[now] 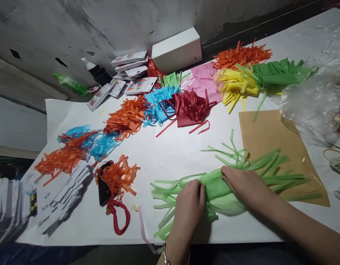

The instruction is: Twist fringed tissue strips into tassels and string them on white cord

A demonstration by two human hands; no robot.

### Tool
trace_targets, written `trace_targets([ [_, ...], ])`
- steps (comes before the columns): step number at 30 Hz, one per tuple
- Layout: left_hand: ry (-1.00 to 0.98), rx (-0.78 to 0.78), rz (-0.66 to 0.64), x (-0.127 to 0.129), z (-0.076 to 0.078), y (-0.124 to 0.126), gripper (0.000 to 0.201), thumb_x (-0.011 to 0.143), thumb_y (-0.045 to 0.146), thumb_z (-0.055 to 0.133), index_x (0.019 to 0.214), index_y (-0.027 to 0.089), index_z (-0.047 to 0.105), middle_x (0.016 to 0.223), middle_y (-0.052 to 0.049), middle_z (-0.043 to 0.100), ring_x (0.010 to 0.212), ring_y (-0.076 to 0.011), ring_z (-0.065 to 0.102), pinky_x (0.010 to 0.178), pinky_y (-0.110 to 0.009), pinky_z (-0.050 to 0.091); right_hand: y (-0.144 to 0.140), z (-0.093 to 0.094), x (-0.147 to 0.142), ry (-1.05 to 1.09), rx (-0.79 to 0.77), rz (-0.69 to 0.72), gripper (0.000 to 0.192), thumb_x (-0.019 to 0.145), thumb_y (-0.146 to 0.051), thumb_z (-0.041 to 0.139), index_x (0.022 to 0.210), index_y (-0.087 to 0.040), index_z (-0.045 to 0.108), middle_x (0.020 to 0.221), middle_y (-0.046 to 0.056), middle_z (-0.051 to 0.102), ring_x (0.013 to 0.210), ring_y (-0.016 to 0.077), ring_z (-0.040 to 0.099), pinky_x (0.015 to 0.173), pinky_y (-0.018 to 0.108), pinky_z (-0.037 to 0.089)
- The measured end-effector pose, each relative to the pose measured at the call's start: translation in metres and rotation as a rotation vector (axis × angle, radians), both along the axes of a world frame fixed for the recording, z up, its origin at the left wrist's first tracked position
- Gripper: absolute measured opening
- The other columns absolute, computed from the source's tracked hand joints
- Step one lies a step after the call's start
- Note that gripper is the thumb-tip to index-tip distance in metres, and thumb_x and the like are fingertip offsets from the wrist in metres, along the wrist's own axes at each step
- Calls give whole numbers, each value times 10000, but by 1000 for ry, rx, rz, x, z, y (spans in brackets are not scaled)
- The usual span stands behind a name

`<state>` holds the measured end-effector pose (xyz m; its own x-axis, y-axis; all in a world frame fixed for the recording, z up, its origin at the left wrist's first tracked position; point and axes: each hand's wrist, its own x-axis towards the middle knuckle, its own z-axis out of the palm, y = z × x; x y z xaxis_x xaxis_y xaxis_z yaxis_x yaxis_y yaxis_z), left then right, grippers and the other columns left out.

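Light green fringed tissue paper (218,188) is lying near the front edge of the white-covered table (175,154), its right-hand strips overlapping a brown paper sheet (266,132). The left hand (189,202) and right hand (238,184), well apart, are both pinching its middle (the left one is wearing a bracelet (165,253)). Farther back, crimson fringe (190,108) and yellow fringe (237,86) are lying heaped.

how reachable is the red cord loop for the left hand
Likely yes: only low green fringe, a pale pink strip and a yellow scrap lie between the left hand and the red cord loop.
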<state>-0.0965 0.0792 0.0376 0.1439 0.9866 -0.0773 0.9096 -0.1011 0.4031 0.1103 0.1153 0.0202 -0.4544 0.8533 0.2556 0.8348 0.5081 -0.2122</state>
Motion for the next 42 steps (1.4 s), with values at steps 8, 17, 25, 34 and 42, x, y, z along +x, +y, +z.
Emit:
trace_targets([
  [8,16,-231,32,8,13,8,210,973,184,466,794,204,573,764,-44,670,721,-232,642,666,-336,463,-21,15,8,126,246,426,367,999,-25,343,1035,-78,704,1027,127,729,999,255,637,994,439,433],
  [17,-89,-53,31,-87,31,2,294,830,65,470,1024,206,640,999,-82,699,939,-251,675,827,-409,557,-24,0,3,123,227,417,327,946,18,409,990,-12,732,987,172,731,927,281,662,833,415,544],
  [25,10,371,-293,-9,32,-25,330,927,96,568,1234,208,613,1236,-95,672,1174,-279,565,1090,-506,329,-29,4,4,233,231,393,256,965,-14,466,1033,-14,713,1035,177,735,978,284,658,895,429,528],
  [34,-115,410,-274,1,-8,-33,273,1061,183,398,1048,191,671,944,-40,735,936,-207,623,997,-426,323,-34,3,14,179,217,401,434,1037,-50,294,1038,-49,729,1025,141,743,1005,269,640,1013,442,416],
  [42,-102,263,-231,0,-4,-35,168,1031,202,495,1029,224,661,978,-22,721,923,-220,610,954,-442,306,-40,-4,29,237,102,255,238,1044,-142,469,987,-100,697,1053,122,721,1079,276,605,1062,496,347],
])
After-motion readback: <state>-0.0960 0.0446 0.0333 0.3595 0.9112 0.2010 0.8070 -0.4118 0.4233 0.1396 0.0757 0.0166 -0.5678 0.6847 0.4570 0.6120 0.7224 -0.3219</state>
